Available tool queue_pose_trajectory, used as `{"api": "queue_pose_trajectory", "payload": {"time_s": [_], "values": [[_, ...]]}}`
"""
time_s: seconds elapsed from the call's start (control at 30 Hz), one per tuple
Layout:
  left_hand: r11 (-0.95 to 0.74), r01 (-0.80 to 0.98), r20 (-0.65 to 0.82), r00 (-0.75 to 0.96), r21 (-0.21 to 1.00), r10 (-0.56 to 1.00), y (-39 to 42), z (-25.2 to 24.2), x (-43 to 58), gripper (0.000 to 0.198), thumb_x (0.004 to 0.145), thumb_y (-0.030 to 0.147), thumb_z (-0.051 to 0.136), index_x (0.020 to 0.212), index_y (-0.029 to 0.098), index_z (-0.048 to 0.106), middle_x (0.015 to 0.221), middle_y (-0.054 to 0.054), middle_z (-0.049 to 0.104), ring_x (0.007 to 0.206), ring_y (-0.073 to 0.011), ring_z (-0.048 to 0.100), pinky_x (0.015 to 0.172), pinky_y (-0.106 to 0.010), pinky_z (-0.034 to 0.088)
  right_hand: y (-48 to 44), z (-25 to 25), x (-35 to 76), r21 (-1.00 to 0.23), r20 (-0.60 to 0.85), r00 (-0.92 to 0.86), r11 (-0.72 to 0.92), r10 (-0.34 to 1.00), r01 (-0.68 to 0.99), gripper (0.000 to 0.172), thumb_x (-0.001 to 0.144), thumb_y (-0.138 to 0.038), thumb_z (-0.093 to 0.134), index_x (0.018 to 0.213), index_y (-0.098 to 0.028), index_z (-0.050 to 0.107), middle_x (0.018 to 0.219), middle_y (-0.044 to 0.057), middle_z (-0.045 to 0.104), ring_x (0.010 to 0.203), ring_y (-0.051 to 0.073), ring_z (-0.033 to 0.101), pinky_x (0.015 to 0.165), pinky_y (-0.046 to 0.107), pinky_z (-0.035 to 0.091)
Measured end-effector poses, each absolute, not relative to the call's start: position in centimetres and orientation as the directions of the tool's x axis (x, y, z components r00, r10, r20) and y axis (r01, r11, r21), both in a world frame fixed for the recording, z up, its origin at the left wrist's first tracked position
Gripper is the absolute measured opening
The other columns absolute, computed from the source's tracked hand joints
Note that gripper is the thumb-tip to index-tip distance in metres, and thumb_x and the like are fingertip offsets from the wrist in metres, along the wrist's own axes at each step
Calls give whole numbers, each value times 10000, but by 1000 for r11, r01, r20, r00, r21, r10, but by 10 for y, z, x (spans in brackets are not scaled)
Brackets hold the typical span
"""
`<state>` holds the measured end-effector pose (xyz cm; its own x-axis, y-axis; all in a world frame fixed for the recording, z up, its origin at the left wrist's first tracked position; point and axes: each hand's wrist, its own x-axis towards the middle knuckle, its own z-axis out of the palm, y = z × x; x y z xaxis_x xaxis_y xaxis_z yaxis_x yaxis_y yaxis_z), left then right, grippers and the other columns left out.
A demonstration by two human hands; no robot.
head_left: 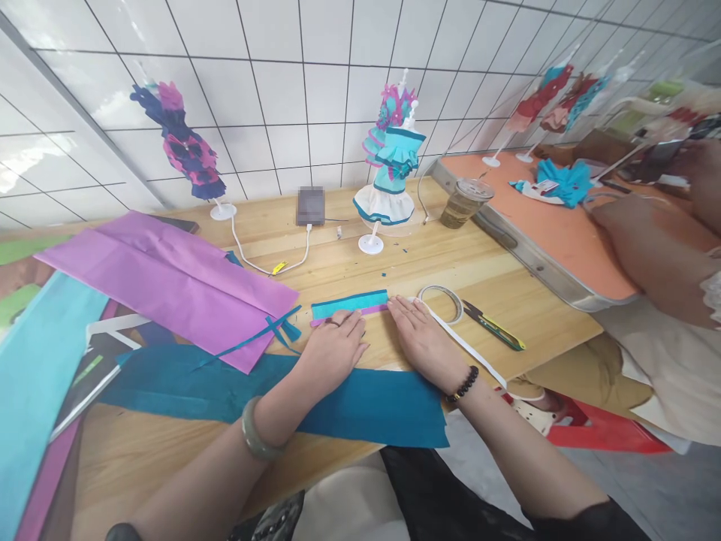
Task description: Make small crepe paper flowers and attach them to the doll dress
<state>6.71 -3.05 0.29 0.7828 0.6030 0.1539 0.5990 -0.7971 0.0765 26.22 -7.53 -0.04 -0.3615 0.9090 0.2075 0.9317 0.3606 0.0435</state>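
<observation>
A turquoise strip (348, 303) with a dark teal edge on top and a purple edge below lies flat on the wooden table. My left hand (332, 352) rests on its lower left part, fingers stretched out flat. At the strip's right end my right hand (423, 340) lies flat, fingertips by the purple edge. A narrow white strip (470, 347) runs from under my right hand towards the table's edge. Beneath my wrists spreads a dark teal sheet (383, 409). Thin teal offcuts (276, 326) lie left of my left hand.
Yellow-and-black thread snips (496, 326) and a tape roll (440, 303) are right of my right hand. Behind stand small dress forms (386, 188) and a drink cup (466, 201). A purple sheet (169, 278) covers the left. Another person's arm (636, 233) is at the orange table (580, 263).
</observation>
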Motion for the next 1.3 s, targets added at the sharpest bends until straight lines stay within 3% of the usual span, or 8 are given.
{"api": "queue_pose_trajectory", "payload": {"time_s": [0.17, 0.47, 0.93, 1.17, 1.3], "values": [[-800, 585, 175, 781, 133, 600, -31, 2, 65, 367, 861, 314, 378, 1170, 138, 467, 1204, -103, 531, 1149, -227, 439, 896, -364, 402, -77, -4, 256, 7, 176, -440, 445, 881, 895, 468, 841, -84, 319, 1307, -53, 328, 1326, 164, 405, 1257, 211, 325, 1033, 429, 294], [-753, 539, 169, 759, 377, 628, -21, 3, 52, 313, 859, 244, 385, 1139, 164, 498, 1188, -67, 555, 1166, -169, 442, 984, -317, 352, -76, -1, 256, -83, 193, -380, 401, 905, 912, 451, 820, -65, 335, 1266, -94, 398, 1284, 139, 465, 1220, 207, 381, 1019, 444, 306], [-778, 496, 216, 771, 385, 599, -20, 7, 51, 308, 877, 210, 325, 1115, 172, 516, 1135, -56, 578, 1163, -161, 432, 951, -320, 377, -65, -1, 234, -141, 211, -452, 485, 867, 863, 396, 845, -110, 360, 1231, -126, 446, 1268, 119, 484, 1233, 200, 356, 1012, 417, 340], [-662, 627, 308, 588, 411, 748, -10, 7, 43, 248, 864, 178, 344, 897, 170, 589, 889, -47, 631, 928, -166, 533, 815, -312, 423, -66, 0, 234, -157, 207, -440, 474, 874, 866, 374, 858, -114, 350, 1213, -132, 466, 1264, 113, 489, 1224, 210, 364, 1002, 430, 345], [-640, 687, 336, 546, 344, 768, -3, 6, 38, 221, 857, 208, 381, 947, 162, 577, 911, -55, 618, 907, -180, 506, 788, -325, 410, -66, 2, 232, -151, 199, -444, 474, 874, 867, 381, 854, -107, 357, 1220, -135, 461, 1291, 105, 464, 1232, 207, 354, 1014, 422, 331]]}}
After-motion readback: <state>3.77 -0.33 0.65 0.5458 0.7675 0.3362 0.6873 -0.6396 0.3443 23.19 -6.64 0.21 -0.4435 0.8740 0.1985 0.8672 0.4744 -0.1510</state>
